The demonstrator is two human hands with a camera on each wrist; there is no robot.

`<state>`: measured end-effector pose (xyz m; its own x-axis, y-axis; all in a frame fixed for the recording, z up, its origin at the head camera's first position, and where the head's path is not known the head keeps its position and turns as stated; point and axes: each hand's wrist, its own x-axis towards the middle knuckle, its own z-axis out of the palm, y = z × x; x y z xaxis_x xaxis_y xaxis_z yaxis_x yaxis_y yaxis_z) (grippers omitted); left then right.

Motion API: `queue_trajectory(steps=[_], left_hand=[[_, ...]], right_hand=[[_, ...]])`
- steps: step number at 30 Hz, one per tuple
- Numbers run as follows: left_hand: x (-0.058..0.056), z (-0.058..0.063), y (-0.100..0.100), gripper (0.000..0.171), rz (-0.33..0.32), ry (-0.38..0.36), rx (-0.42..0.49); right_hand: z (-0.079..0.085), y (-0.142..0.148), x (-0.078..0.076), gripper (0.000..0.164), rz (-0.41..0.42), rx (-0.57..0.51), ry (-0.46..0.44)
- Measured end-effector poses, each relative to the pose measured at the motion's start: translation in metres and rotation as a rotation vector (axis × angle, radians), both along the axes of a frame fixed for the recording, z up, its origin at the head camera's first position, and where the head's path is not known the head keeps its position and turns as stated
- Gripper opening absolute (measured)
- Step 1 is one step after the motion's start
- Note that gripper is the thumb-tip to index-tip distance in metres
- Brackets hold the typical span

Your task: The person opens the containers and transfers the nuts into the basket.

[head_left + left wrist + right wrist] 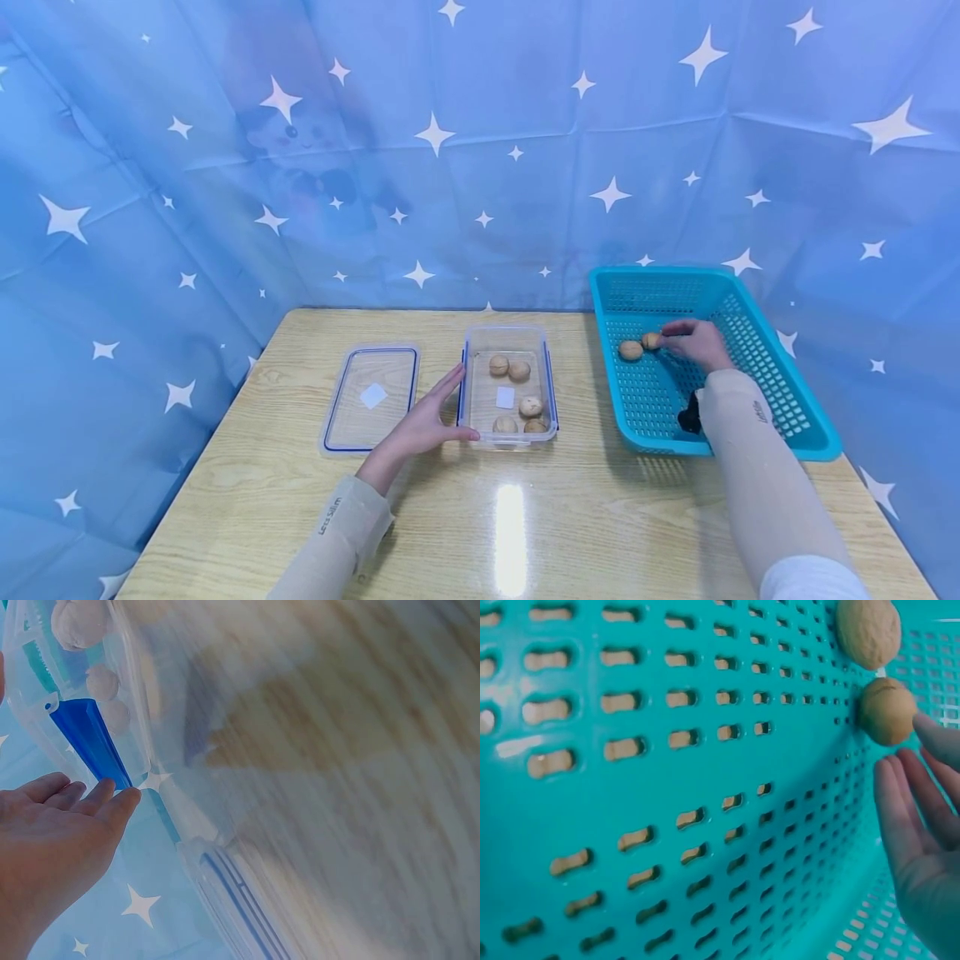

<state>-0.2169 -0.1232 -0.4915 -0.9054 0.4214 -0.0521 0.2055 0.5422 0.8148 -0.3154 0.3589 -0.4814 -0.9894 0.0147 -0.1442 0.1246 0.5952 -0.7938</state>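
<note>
A clear plastic box (pixel 480 400) with blue side clips holds several walnuts (pixel 519 371). Against its left side rests my left hand (pixel 423 425), thumb spread toward the near corner. In the left wrist view the fingertips lie along a blue clip (pixel 90 742) of the box. My right hand (pixel 697 343) reaches into a turquoise basket (pixel 651 408), where two walnuts lie side by side. The thumb tip is right at the nearer walnut (pixel 887 711), while the other fingers are extended and apart from it. Beside it sits the second walnut (pixel 868 631).
The box's clear lid (pixel 390 379), edged in blue, lies flat on the wooden table (pixel 600 533) left of the box. A blue curtain with white stars (pixel 517 208) hangs behind the table. The basket's raised walls surround the right hand.
</note>
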Motion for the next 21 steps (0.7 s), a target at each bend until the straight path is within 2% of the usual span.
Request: queue_trajectory(steps=[3, 10, 15, 21], left_hand=[[0.0, 0.0, 0.0, 0.108, 0.0, 0.001, -0.002], [0.0, 0.0, 0.0, 0.108, 0.0, -0.004, -0.004], [0.0, 0.001, 0.0, 0.107, -0.001, -0.002, -0.009], [0.001, 0.002, 0.0, 0.108, 0.0, 0.0, -0.006]], right_hand=[[0.001, 0.001, -0.001, 0.052, -0.022, -0.015, 0.019], [0.006, -0.003, -0.001, 0.049, -0.094, 0.026, 0.08], [0.015, -0.008, 0.001, 0.05, -0.057, -0.033, 0.09], [0.023, -0.012, 0.001, 0.055, -0.04, -0.029, 0.093]])
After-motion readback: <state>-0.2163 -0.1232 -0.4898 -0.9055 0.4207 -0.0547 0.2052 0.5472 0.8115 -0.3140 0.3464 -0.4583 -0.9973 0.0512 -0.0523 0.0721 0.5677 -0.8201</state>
